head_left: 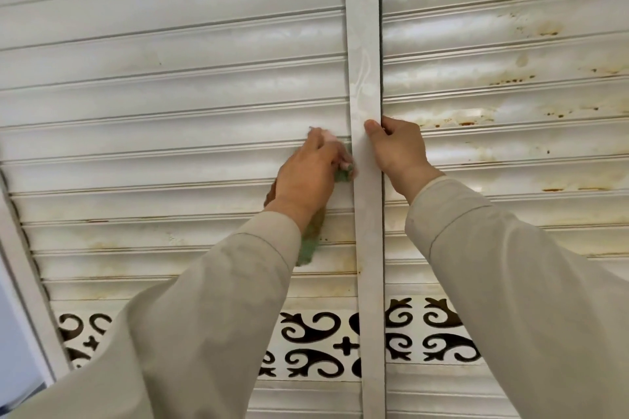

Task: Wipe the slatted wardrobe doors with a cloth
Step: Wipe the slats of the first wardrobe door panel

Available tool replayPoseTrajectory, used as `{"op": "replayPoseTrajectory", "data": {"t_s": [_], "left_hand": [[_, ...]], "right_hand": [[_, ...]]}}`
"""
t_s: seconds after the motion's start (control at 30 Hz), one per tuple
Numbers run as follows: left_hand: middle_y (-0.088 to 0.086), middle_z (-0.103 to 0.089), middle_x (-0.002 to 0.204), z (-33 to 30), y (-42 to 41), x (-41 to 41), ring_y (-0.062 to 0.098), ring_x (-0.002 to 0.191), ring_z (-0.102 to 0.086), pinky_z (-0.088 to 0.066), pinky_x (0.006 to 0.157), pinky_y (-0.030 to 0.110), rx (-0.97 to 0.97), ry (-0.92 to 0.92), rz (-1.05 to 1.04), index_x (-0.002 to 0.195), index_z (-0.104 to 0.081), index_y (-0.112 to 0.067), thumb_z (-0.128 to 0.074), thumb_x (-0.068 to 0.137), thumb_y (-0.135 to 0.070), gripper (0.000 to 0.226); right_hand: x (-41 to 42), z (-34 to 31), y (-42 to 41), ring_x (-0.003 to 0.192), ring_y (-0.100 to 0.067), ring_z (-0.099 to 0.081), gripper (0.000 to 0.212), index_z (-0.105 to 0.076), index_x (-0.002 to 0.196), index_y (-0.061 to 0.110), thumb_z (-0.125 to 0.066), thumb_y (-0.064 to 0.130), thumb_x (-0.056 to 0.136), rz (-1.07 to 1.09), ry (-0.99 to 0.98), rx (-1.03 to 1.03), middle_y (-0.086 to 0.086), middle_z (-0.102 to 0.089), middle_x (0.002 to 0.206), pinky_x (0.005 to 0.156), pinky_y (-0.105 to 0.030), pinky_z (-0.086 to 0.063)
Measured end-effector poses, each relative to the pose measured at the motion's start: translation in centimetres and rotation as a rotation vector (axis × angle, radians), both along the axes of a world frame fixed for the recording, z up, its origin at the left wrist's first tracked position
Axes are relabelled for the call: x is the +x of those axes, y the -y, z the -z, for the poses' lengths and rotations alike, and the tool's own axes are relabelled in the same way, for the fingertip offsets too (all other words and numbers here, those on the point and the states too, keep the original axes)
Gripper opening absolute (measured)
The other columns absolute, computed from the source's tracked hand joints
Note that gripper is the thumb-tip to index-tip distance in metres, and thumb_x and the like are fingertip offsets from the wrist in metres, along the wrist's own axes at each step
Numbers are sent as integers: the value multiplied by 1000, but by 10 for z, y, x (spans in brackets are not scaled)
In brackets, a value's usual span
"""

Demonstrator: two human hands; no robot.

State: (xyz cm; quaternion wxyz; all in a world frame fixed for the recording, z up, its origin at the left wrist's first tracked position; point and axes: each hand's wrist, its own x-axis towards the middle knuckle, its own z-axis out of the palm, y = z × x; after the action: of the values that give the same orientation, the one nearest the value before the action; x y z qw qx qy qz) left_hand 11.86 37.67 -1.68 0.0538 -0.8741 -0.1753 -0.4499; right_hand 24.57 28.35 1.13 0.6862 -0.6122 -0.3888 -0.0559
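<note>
White slatted wardrobe doors point(177, 85) fill view, rust-stained, right door point(503, 85) worse. Scrollwork cutout band point(313, 338) runs low across both. Beige sleeves point(211, 316) reach up. Right hand point(396, 150) grips center stile point(366, 78) edge, thumb on front. Left hand point(308, 173) clutches green cloth point(311, 241) against left-door slats beside stile, cloth tail hanging below wrist.

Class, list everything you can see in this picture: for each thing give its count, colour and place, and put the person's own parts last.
doors: two, white slatted with brown stains, filling the view
stile: one, white, upright between the doors
fretwork band: one, white with dark scrolls, low across both doors
cloth: one, green, against the left door's slats
sleeves: two, beige, lower view
left hand: holds the cloth
right hand: grips the stile's edge
</note>
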Motion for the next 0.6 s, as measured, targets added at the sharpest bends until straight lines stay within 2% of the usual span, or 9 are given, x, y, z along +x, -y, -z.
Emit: {"op": "replayPoseTrajectory", "data": {"t_s": [0.1,0.2,0.3,0.37,0.43,0.5,0.6], "left_hand": [[-5,-60,119,5,-3,1,20,108,-57,-49,83,33,-14,-22,24,101,-61,-32,-53,93,-14,21],[-5,-65,110,9,-3,1,22,101,-60,-46,79,33,-20,-124,22,87,-46,-36,-57,94,-18,22],[-5,-65,110,7,-1,2,22,101,-60,-41,75,32,54,-158,-50,98,-55,-31,-55,97,-25,7],[-7,-64,114,3,-1,3,21,102,-60,-39,72,30,114,-133,-80,107,-59,-31,-55,96,-27,12],[-3,-60,115,0,-1,7,22,103,-56,-44,72,31,192,-67,-61,106,-61,-27,-59,93,-24,14],[6,-53,117,0,-3,12,28,102,-52,-49,73,39,262,5,-55,104,-60,-18,-66,85,-16,20],[9,-52,115,4,-4,16,30,92,-56,-50,67,39,265,11,-4,111,-57,-14,-65,84,-9,28]], "right_hand": [[5,0,-2,58,-3,-43,19,-62,81,22,-58,29,98,-9,-8,-5,15,-47,62,56,-18,-34],[7,1,-4,63,-4,-48,19,-67,84,22,-58,30,98,-16,-10,-3,15,-52,66,63,-19,-38],[8,2,-6,67,-6,-50,16,-69,92,21,-57,30,98,-24,-11,5,14,-55,70,66,-21,-39],[9,3,-7,65,-5,-49,15,-66,88,23,-58,30,98,-18,-2,13,15,-54,68,64,-20,-38],[12,5,-8,62,-2,-46,15,-66,87,22,-59,30,97,-19,1,28,16,-52,66,61,-17,-37],[13,4,-8,61,-1,-46,17,-68,86,21,-60,31,96,-34,-17,30,17,-50,66,61,-17,-37],[14,3,-9,61,-2,-47,22,-63,74,27,-60,31,96,-29,-15,26,17,-50,64,61,-17,-39]]}}
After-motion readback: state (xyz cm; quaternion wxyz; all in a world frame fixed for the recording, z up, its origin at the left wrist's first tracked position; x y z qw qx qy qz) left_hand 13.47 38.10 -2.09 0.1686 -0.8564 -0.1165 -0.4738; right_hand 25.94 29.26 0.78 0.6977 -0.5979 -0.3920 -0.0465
